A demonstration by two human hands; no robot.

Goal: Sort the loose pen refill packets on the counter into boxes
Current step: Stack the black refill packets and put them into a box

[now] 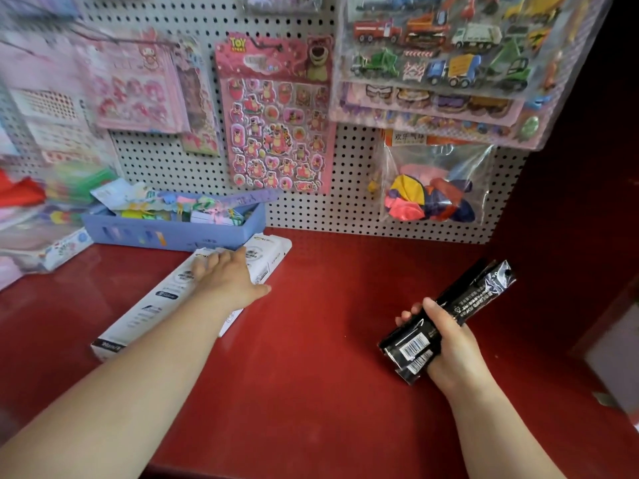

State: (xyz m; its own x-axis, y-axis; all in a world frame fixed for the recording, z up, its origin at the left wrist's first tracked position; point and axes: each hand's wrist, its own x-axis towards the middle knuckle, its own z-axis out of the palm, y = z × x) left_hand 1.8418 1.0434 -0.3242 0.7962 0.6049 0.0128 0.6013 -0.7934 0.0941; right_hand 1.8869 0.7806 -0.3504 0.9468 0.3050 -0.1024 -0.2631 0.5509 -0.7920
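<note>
My right hand (pixel 449 347) grips a bundle of black pen refill packets (pixel 449 312) with barcodes, held slanted above the red counter (pixel 311 357) at the right. My left hand (pixel 228 274) lies palm down, fingers spread, on two long white boxes (pixel 155 302) that lie side by side and run diagonally across the counter's left part. The boxes appear closed. My forearm hides part of the nearer box.
A blue tray (pixel 173 233) full of colourful small items stands behind the white boxes against the pegboard (pixel 345 188). Sticker sheets and a bag of balloons (pixel 432 191) hang above. Piled packets crowd the far left. A dark red wall closes off the right.
</note>
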